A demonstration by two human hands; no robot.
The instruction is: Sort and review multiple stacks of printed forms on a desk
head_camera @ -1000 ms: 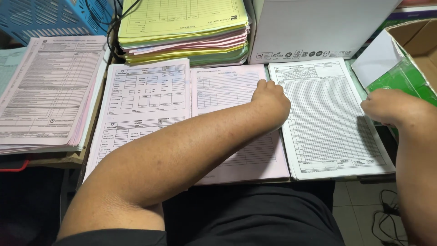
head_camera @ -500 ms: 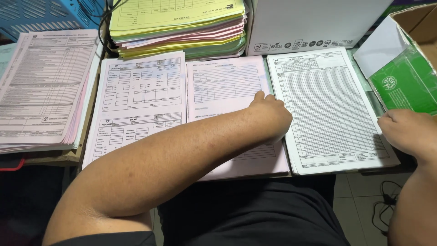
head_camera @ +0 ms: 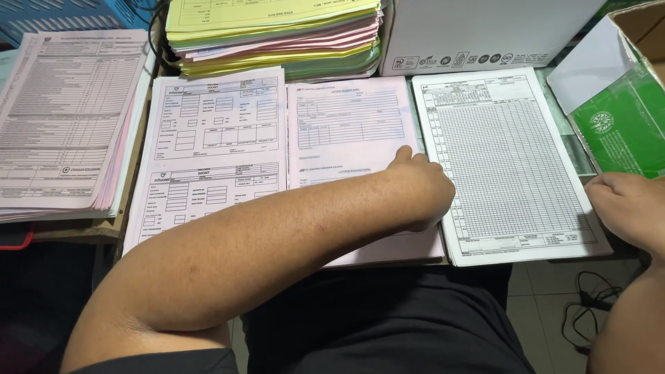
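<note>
The left hand [head_camera: 421, 190] is laid across the desk, curled into a loose fist, at the seam between the pink form stack [head_camera: 350, 131] and the white grid-sheet stack [head_camera: 506, 163]. Its fingers are folded under the palm, so it cannot be told whether a sheet edge is pinched or merely pressed. The right hand [head_camera: 627, 204] is rested at the near right corner of the grid-sheet stack, beside a green and white carton [head_camera: 620, 131]; its fingers are curled together and nothing is seen clamped in them. The step in hand is judged to be the squaring or steadying of the grid-sheet stack from both sides. A single sheet would next have to be parted cleanly at the left edge, which calls for a light lift with the rest held flat. A white docket stack [head_camera: 215, 145] is laid further left, and coloured forms [head_camera: 277, 31] are piled at the far edge.
</note>
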